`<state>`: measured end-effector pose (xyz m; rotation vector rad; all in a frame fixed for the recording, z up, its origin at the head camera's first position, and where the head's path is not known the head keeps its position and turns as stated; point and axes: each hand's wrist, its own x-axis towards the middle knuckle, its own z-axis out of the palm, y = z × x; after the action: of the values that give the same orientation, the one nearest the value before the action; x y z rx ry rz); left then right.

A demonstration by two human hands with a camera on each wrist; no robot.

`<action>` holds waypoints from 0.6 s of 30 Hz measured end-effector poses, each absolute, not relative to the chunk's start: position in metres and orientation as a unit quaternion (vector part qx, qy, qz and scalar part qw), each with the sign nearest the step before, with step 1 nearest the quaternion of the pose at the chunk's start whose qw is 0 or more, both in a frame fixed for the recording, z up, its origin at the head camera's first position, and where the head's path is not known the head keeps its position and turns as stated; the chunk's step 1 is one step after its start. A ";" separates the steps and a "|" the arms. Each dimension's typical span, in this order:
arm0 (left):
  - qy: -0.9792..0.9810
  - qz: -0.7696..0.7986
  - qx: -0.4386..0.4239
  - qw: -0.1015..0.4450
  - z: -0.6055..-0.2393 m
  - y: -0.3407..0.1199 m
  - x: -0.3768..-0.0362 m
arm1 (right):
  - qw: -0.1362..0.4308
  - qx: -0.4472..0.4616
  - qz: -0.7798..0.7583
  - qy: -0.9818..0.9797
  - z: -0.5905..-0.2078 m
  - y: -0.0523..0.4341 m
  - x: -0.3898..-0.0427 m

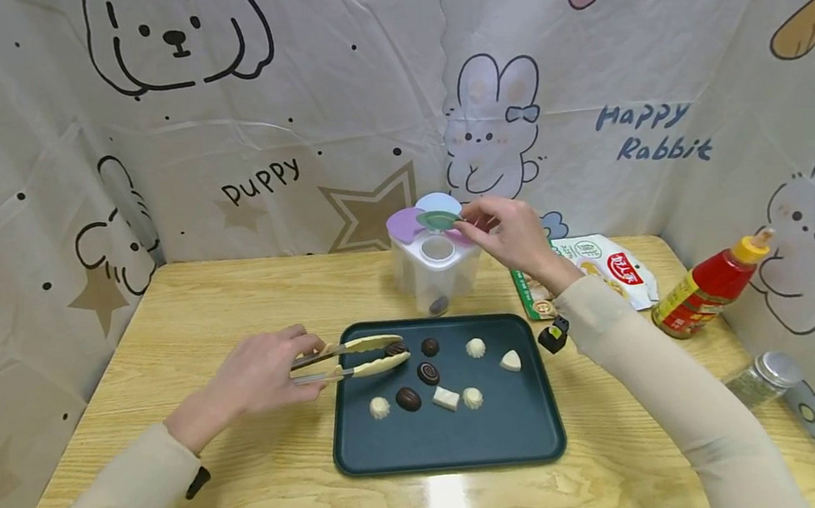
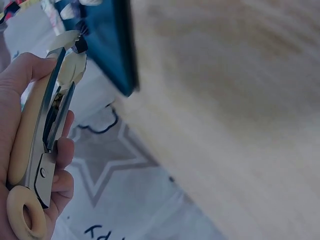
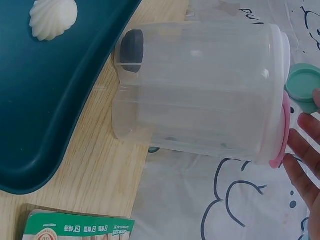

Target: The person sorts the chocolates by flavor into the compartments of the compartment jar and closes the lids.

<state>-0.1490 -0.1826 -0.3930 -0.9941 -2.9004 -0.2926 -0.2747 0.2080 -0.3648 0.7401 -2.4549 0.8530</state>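
My left hand (image 1: pixel 298 369) grips cream tongs (image 1: pixel 350 359), whose tips pinch a dark chocolate (image 1: pixel 396 348) over the left end of the dark teal tray (image 1: pixel 445 451). In the left wrist view the tongs (image 2: pixel 37 130) run up to that dark chocolate (image 2: pixel 80 45) beside the tray (image 2: pixel 116 47). Several white and dark chocolates lie on the tray. Behind it stands a clear container (image 1: pixel 434 272) with coloured flap lids. My right hand (image 1: pixel 478 222) pinches its green lid (image 1: pixel 438 219) open. The right wrist view shows the container (image 3: pixel 200 90), one dark chocolate (image 3: pixel 131 50) inside, and the green lid (image 3: pixel 305 82).
A printed food packet (image 1: pixel 601 265) lies right of the container. A red sauce bottle (image 1: pixel 713 286) and a glass jar (image 1: pixel 764 377) lie near the right wall. A small black object (image 1: pixel 553 336) sits by the tray's right corner. Cartoon-print cloth walls enclose the wooden table (image 1: pixel 232 307).
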 end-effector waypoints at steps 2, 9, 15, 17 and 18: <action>-0.941 -0.097 -0.322 0.042 -0.387 -0.183 -0.152 | 0.218 0.269 0.306 -0.887 -0.364 0.208 -0.275; -0.936 -0.120 -0.321 0.082 -0.361 -0.183 -0.163 | 0.229 0.276 0.302 -0.884 -0.363 0.208 -0.274; -0.933 -0.130 -0.319 0.105 -0.344 -0.179 -0.175 | 0.232 0.270 0.298 -0.885 -0.363 0.207 -0.274; -0.931 -0.134 -0.319 0.113 -0.339 -0.176 -0.179 | 0.233 0.268 0.297 -0.886 -0.362 0.207 -0.273; -0.931 -0.136 -0.318 0.116 -0.337 -0.175 -0.180 | 0.232 0.268 0.297 -0.887 -0.362 0.207 -0.273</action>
<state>-0.1804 -0.1746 -0.3373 -0.9308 -2.7273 -0.3996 -0.2733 0.2071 -0.3623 0.7359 -2.4359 0.8162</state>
